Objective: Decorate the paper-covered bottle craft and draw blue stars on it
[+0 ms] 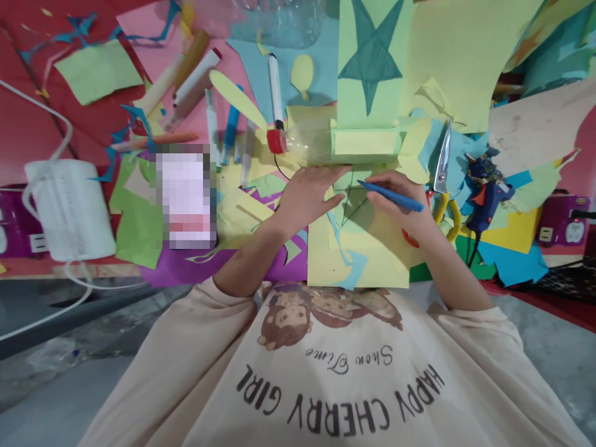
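My right hand (395,195) grips a blue pen (398,197), its tip pointing left over a light green sheet (363,217). Dark straight lines meeting in a sharp corner are drawn on that sheet. My left hand (310,195) lies flat at the sheet's left edge, fingers stretched out and thumb apart. Just beyond both hands, a clear plastic bottle (307,141) with a red cap (276,141) lies on its side, partly wrapped in pale green paper. Behind it, a green sheet bears a dark green star (371,59).
Silver scissors (442,161) with yellow and red handles and a blue glue gun (484,202) lie right. Several markers (198,77) and a phone (186,198), blurred out, are on the left. Paper scraps cover the table. A white box with a cable (69,211) stands far left.
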Demonstrator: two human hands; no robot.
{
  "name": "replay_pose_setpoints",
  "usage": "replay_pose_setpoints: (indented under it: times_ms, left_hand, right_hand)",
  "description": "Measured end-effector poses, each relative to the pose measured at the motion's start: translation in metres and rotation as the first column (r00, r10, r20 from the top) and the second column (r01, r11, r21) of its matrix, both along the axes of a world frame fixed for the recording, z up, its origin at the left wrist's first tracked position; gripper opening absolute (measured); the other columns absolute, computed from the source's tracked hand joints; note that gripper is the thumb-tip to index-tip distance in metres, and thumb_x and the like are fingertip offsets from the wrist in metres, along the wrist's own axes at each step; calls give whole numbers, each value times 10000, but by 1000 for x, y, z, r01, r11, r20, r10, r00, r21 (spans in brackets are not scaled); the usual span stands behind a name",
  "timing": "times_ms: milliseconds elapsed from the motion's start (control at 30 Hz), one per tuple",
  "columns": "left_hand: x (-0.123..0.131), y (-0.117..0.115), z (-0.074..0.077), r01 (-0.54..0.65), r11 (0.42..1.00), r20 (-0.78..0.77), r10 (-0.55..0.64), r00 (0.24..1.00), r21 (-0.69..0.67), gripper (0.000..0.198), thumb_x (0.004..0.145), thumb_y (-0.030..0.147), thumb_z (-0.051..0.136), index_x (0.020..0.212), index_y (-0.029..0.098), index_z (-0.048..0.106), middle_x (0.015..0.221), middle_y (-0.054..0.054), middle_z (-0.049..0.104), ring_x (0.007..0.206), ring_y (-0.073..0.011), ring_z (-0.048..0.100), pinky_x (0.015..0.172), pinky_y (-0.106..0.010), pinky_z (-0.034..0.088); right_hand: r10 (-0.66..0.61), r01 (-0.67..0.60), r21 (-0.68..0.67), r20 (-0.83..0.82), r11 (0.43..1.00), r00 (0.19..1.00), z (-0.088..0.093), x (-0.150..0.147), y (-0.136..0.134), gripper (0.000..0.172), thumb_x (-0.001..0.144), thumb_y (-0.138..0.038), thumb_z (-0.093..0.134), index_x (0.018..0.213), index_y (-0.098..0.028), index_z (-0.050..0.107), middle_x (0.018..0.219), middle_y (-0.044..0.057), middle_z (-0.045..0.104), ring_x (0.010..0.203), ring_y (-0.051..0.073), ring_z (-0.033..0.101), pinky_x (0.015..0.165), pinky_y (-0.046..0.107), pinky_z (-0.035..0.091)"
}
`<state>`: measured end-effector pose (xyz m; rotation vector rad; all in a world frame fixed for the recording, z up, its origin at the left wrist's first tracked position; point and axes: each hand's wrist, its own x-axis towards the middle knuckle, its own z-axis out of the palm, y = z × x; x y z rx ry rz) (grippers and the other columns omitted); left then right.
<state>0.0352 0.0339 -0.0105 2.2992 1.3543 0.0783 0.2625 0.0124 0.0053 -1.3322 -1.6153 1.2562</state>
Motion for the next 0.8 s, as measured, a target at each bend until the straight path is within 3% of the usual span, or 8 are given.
replay_pose_setpoints:
  times_ms: [167,333,800]
  left_hand:
    - [0,0,0,-5,1000,17,5,1000,-3,569,1013,422,487,1542,211,484,1410,-119,657,1210,-332,631,1010,-443,471]
    - [0,0,0,-3,1000,29,2,1000,9,568,1001,397,500,1539,214,489,1376,-115,678,1192,-325,639,1006,-438,475]
    - [1,2,-1,-4,1000,24,4,1000,7,554,991,398,503,1510,206,525,1298,-113,712,1179,-327,648,972,-433,481]
  right_hand:
    - [-43,34,91,99,995,994,-5,-11,18,59,844,-270,704,870,-257,652,830,47,723,742,232,691,711,400,585]
    - [-56,31,128,199,991,978,-6,-16,19,25,855,-262,675,871,-256,657,835,45,725,725,222,669,670,383,567]
    - [5,-41,122,285,992,959,-12,-13,14,176,933,-393,608,951,-226,661,818,20,678,704,171,607,653,325,510]
